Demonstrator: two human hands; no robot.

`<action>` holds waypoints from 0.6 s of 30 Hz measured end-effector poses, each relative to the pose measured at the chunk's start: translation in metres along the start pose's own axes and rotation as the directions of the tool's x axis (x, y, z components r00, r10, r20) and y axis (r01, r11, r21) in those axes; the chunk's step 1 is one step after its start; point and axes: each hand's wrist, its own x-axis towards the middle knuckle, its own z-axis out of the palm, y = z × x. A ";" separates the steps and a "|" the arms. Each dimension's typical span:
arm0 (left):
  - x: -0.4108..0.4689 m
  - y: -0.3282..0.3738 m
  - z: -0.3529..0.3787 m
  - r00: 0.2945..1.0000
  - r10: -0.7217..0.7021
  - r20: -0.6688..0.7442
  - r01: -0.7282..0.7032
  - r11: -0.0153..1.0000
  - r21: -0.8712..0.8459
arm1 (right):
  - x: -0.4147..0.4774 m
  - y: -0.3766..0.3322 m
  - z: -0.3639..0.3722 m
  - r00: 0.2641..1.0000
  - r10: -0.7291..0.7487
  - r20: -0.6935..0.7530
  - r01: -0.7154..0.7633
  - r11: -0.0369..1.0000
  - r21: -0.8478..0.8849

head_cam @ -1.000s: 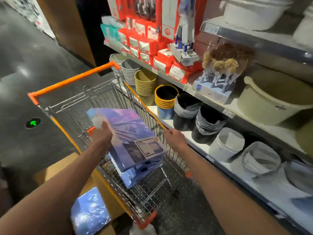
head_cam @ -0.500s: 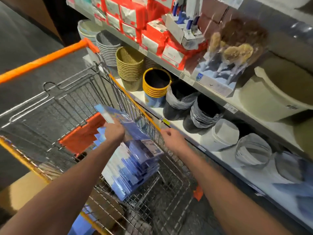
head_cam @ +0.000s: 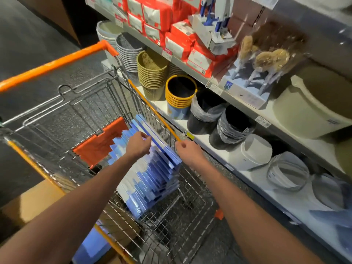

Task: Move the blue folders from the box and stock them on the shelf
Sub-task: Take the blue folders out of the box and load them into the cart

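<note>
blue folders [head_cam: 156,174] on edge, long axis away | left hand [head_cam: 138,145] pinches top edge | right hand [head_cam: 187,151] loose, empty, beside

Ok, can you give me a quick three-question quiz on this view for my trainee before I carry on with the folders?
1. True or false: the folders are in the cart.
2. The cart's handle is: A orange, B green, C blue.
3. Which hand is on the folders?
Key: 1 true; 2 A; 3 the left hand.
</note>
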 end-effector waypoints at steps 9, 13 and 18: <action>-0.149 -0.019 -0.024 0.979 0.132 -0.153 -0.148 0.985 -0.092 | -0.096 -0.007 0.025 0.970 -0.238 0.055 0.243 0.963 -0.118; -0.240 -0.049 -0.029 0.951 0.094 -0.295 -0.149 0.974 -0.170 | -0.151 0.008 0.059 0.928 -0.338 0.155 0.354 0.931 -0.087; -0.362 -0.097 -0.021 0.883 -0.039 -0.468 -0.095 0.961 -0.259 | -0.221 0.031 0.114 0.880 -0.399 0.258 0.422 0.906 -0.038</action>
